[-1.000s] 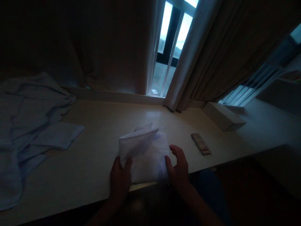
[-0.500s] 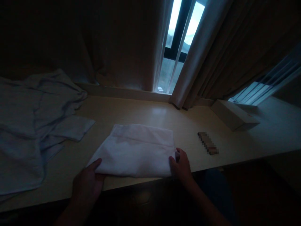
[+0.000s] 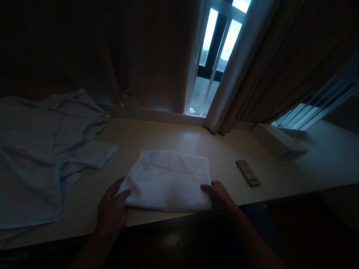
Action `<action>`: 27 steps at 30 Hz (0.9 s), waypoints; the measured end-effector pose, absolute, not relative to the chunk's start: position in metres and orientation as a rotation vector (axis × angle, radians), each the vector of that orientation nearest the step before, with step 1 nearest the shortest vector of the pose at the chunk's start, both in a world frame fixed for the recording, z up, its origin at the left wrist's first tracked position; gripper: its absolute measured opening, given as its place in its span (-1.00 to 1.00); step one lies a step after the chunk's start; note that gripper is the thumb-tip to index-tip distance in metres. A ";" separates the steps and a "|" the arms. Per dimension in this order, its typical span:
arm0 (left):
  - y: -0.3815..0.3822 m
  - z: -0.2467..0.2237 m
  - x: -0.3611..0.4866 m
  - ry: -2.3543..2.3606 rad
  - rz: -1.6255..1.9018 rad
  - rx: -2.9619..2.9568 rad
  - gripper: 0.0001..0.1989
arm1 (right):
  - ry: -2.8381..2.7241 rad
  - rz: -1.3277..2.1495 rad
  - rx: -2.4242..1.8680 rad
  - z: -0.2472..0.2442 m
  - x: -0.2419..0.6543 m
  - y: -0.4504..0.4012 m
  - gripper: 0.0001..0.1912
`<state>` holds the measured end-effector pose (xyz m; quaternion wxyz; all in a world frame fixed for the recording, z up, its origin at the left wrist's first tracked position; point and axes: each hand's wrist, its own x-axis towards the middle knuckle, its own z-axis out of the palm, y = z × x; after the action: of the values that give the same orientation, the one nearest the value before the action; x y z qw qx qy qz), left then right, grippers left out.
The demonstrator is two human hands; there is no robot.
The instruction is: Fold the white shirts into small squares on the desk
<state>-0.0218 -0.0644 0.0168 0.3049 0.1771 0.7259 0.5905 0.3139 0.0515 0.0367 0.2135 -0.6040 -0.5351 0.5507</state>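
A folded white cloth [image 3: 168, 183] lies flat near the front edge of the light wooden counter. At its left edge my left hand [image 3: 113, 205] grips the fabric, thumb on top and fingers around the side. My right hand [image 3: 217, 192] pinches the right edge, thumb above, with the other fingers mostly hidden. To the left spreads a rumpled heap of white cloth [image 3: 30, 164], apart from the folded piece.
On the counter [image 3: 174, 136] to the right lies a small blurred-out object [image 3: 248, 173]. Beyond it sits a pale box [image 3: 279, 142]. Dark curtains [image 3: 232, 74] hang along the back, around a narrow window [image 3: 207, 87].
The folded cloth's left side has drawn inward, and my left hand has moved right with it. My right thumb still presses the right edge. The camera view has shifted slightly.
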 end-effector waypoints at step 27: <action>-0.118 0.001 -0.023 1.948 0.662 1.889 -0.38 | -2.135 0.575 -1.301 -0.014 0.425 -0.022 -0.44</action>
<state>-0.0229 -0.1178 0.0010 0.1733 0.6660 0.6869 0.2336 0.4251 -0.0221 -0.0139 0.2842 -0.4863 -0.7978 0.2150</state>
